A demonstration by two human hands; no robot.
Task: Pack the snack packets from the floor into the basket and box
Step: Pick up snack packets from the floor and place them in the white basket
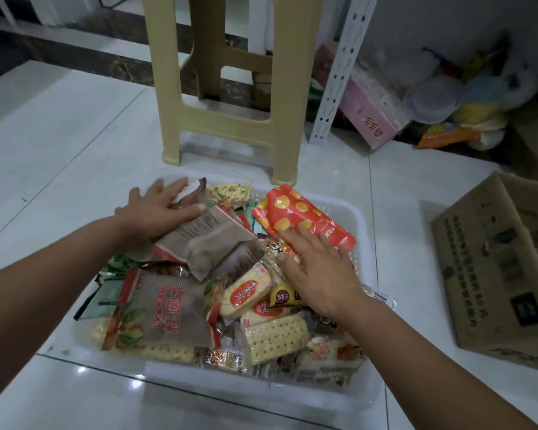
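The left hand [159, 209], fingers spread flat, is pressing a brown packet [205, 240] at the far-left corner of the white basket [362, 221]. A packet reading 桂圆干 [168, 311] is lying near its left edge. The right hand [317, 271], fingers straight and apart, is pressing an orange dotted packet [295, 215] at the far-right corner. A cardboard box [491, 268], print blurred, is sitting to the right.

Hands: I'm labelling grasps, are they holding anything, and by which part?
Nothing is held: left hand presses flat on the brown packet, right hand on the red packet.
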